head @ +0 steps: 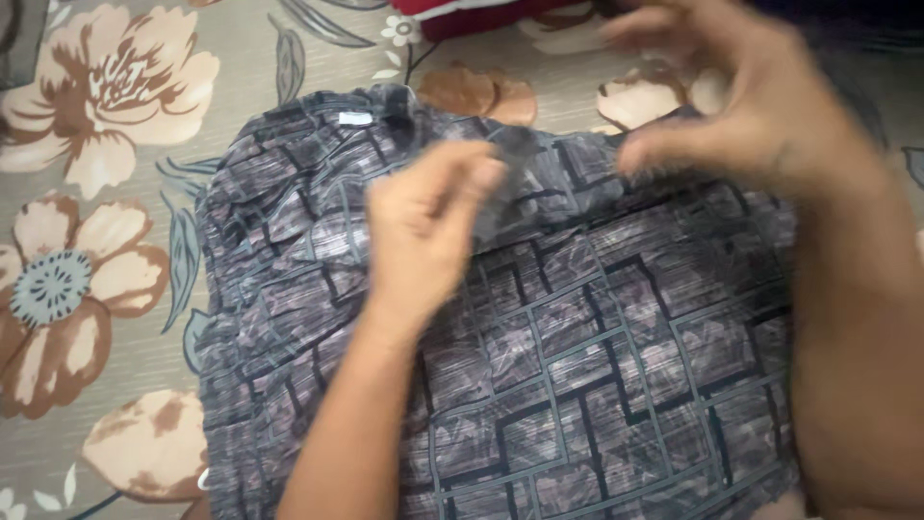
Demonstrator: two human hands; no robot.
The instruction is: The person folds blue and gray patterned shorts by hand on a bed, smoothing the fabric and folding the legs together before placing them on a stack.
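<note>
Left hand (428,226): motion-blurred, fingers curled; whether cloth is pinched cannot be told. Right hand (741,91): blurred, fingertips smeared, grip on the collar edge undetermined; forearm cut off by the right and lower edges. Patterned grey shirt (577,366): lower part cut off by the bottom edge, middle hidden under the left forearm. Red cloth (462,14): cropped by the top edge, kind unidentifiable. Floral sheet (96,193): cut off at the left.
</note>
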